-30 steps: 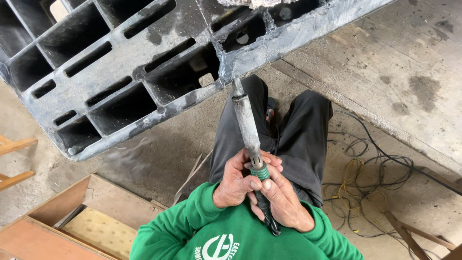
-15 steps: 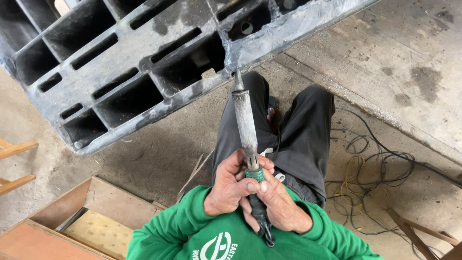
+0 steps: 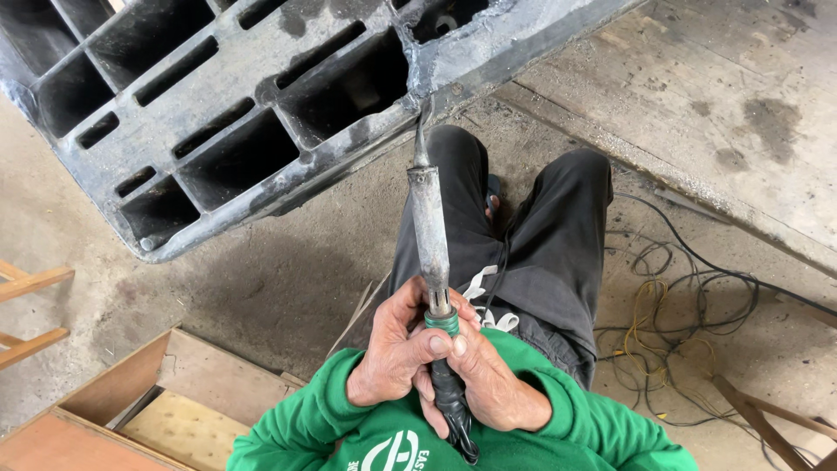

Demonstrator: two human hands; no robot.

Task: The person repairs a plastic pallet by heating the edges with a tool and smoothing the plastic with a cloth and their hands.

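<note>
1 soldering iron (image 3: 429,235); 1 black plastic pallet (image 3: 261,113); 2 hands; 1 cable tangle (image 3: 680,323); 1 wooden crate (image 3: 131,401).

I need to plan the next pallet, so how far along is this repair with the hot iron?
Done: the pallet edge above the tip shows a rough grey melted seam. In hand: left hand and right hand grip the iron, its tip touching the pallet's lower edge at the seam. Left: I cannot tell how much of the crack remains open.
</note>
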